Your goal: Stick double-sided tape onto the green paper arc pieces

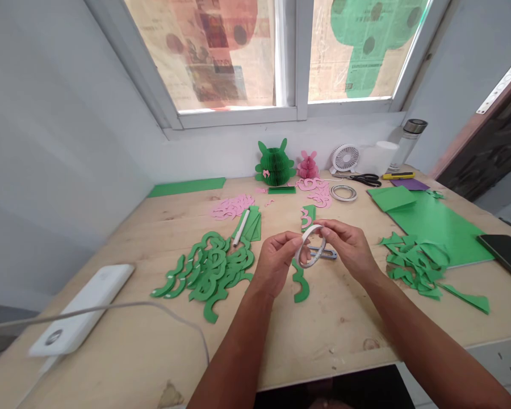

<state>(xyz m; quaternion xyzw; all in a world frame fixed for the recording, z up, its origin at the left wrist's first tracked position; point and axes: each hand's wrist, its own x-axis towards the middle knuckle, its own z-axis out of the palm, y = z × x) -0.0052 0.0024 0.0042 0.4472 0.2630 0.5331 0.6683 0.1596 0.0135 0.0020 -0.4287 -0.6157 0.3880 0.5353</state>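
A roll of white tape (300, 259), likely double-sided, is held up between both hands over the middle of the table. My left hand (277, 255) pinches its left side with thumb and fingers. At its upper right edge, the thumb and fingertips of my right hand (344, 244) are closed on the tape. Below the roll lies a wavy green paper strip (301, 288), partly hidden by my left hand. Behind the roll, a blue-grey utility knife (330, 254) rests on the table. A green card with a pink wavy cutout (309, 216) lies just beyond.
Left of my hands are piled wavy green cutouts (215, 261) and a white marker (242, 227). Green scraps (415, 267), green sheets (447, 233) and a phone (506, 255) lie right. Scissors (366, 179) and another tape roll (343, 193) sit behind. A power bank (85, 307) and cable occupy the left.
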